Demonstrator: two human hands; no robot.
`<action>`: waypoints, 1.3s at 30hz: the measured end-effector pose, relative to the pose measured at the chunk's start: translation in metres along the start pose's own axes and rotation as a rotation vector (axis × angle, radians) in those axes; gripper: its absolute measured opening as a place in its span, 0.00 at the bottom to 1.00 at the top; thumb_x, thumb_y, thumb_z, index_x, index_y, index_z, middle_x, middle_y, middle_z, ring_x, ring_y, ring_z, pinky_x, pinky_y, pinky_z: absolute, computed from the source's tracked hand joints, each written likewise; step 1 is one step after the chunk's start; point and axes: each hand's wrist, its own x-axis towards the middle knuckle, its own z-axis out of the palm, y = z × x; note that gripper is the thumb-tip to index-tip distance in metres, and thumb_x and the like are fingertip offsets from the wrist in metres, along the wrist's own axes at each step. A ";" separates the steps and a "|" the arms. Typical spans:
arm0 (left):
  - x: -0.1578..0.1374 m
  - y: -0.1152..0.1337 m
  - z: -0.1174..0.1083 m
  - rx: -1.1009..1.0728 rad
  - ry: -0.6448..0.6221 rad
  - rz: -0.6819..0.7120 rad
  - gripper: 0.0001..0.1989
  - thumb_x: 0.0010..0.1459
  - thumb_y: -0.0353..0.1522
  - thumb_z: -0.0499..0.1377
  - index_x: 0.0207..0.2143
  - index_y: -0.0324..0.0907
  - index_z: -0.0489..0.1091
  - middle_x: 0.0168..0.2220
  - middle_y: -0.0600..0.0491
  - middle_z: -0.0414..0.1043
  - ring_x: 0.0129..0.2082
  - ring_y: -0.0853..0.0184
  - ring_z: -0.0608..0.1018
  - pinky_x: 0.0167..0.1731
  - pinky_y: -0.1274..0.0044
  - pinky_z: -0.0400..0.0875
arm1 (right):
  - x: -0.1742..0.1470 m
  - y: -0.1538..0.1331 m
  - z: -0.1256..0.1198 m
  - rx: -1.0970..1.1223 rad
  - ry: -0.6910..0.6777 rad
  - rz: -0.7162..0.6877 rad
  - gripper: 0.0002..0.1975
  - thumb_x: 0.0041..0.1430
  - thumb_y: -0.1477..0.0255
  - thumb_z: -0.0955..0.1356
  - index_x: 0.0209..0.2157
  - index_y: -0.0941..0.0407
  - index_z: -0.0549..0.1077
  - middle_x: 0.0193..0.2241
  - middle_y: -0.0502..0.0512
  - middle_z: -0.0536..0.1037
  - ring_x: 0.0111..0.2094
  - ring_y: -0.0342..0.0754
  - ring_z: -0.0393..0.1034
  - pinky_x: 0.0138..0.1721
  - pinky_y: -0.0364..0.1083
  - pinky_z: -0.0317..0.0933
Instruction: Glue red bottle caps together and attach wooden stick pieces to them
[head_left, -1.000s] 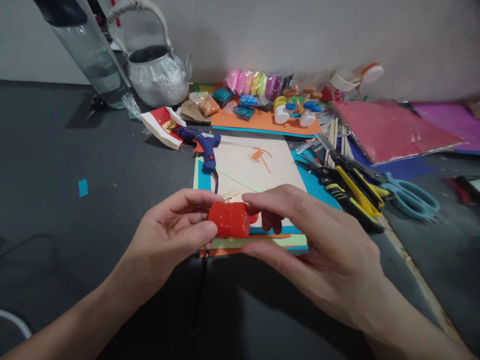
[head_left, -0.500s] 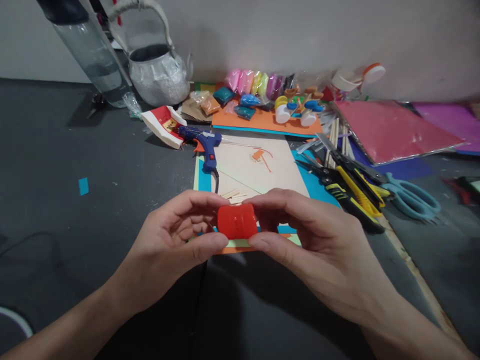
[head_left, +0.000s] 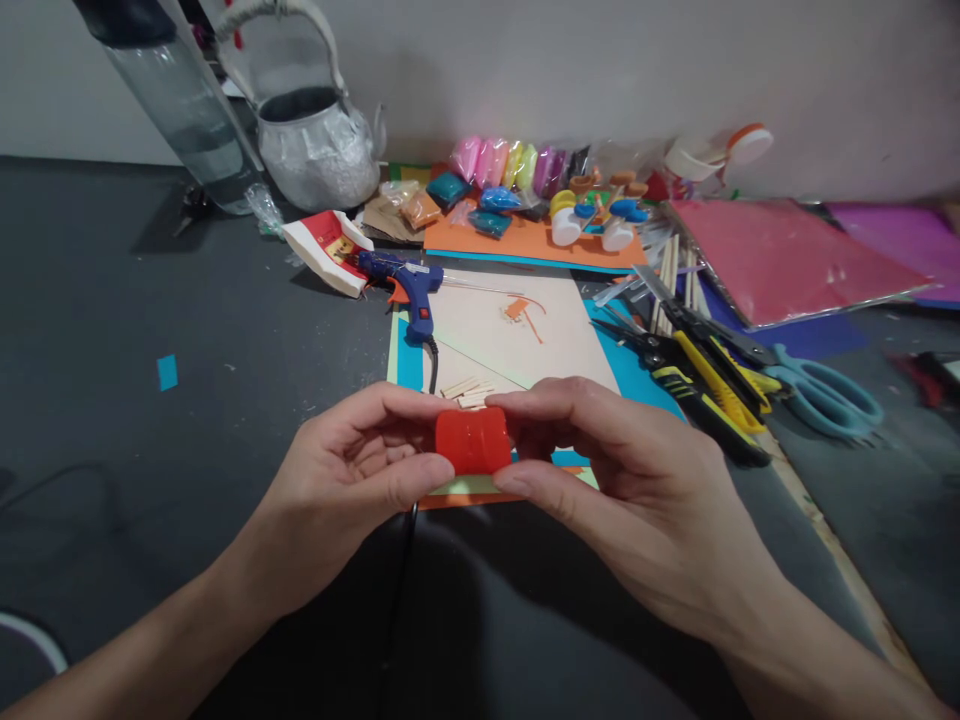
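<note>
Red cylinder (head_left: 472, 442): held on its side, nearer than the glue gun (head_left: 418, 288) and to its right
Left hand (head_left: 337, 485): gripping the cylinder's left end
Right hand (head_left: 637, 490): gripping the cylinder's right end
Scissors (head_left: 784, 362): well to the right of the glue gun

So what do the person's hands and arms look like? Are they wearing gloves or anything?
No gloves! The left hand and right hand are bare, with no ring on the fingers I can see. No watch or bracelet shows either. Both forearms are bare to the picture's edge, so no sleeves show.
</note>
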 end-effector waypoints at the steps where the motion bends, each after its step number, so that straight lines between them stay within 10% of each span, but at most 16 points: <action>1: 0.000 0.000 0.000 0.007 0.007 0.001 0.10 0.54 0.29 0.69 0.39 0.51 0.78 0.37 0.60 0.82 0.38 0.74 0.82 0.39 0.88 0.74 | 0.000 0.000 0.000 -0.002 0.002 -0.004 0.08 0.61 0.67 0.72 0.42 0.52 0.76 0.37 0.47 0.81 0.34 0.43 0.74 0.34 0.40 0.66; 14: -0.004 0.001 -0.005 0.188 0.029 0.019 0.14 0.54 0.32 0.68 0.43 0.54 0.76 0.41 0.60 0.80 0.37 0.73 0.80 0.39 0.86 0.76 | 0.002 -0.002 0.005 0.250 -0.032 0.198 0.08 0.62 0.67 0.70 0.40 0.55 0.76 0.34 0.51 0.80 0.33 0.44 0.74 0.32 0.41 0.68; 39: 0.000 0.001 -0.002 0.150 0.057 -0.091 0.13 0.55 0.36 0.67 0.43 0.45 0.75 0.38 0.53 0.80 0.36 0.68 0.80 0.36 0.81 0.75 | 0.002 0.000 0.006 0.083 0.027 0.113 0.08 0.60 0.70 0.72 0.41 0.55 0.75 0.33 0.51 0.80 0.32 0.44 0.74 0.29 0.41 0.66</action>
